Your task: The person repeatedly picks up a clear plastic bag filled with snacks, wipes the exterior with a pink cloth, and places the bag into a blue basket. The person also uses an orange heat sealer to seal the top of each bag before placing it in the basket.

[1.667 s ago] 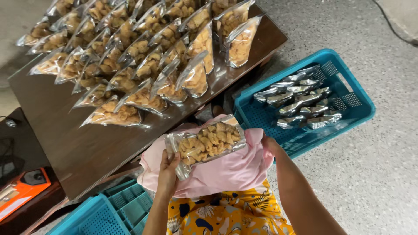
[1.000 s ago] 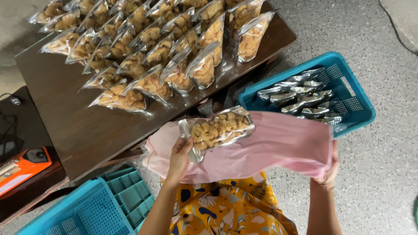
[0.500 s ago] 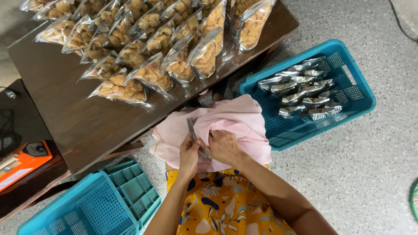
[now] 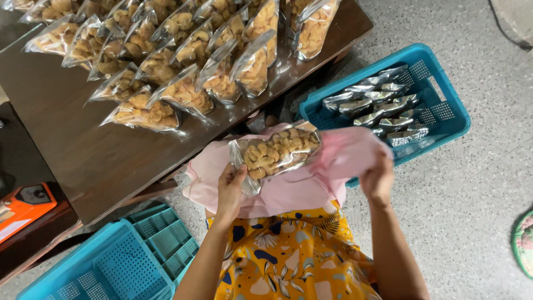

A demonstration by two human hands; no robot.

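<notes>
Head view: left hand (image 4: pixel 230 186) gripped a clear snack pouch (image 4: pixel 276 153) by its end, over a pink cloth (image 4: pixel 288 186) on the lap. Right hand (image 4: pixel 377 178) clutched the cloth's raised edge. Beyond: brown table (image 4: pixel 83 150) with filled pouches (image 4: pixel 183 53); blue crate (image 4: pixel 444 105) holding silver packets (image 4: pixel 383 105).

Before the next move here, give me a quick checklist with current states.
1. Left hand grips the clear, silver-backed snack pouch: ok.
2. Right hand holds the pink cloth: ok.
3. Pouch seal closed: cannot tell.
4. Pouch front free of cloth: ok.
5. Blue plastic crate of silver pouches has room: ok.
6. Brown table has bare space near the pouch rows: ok.
</notes>
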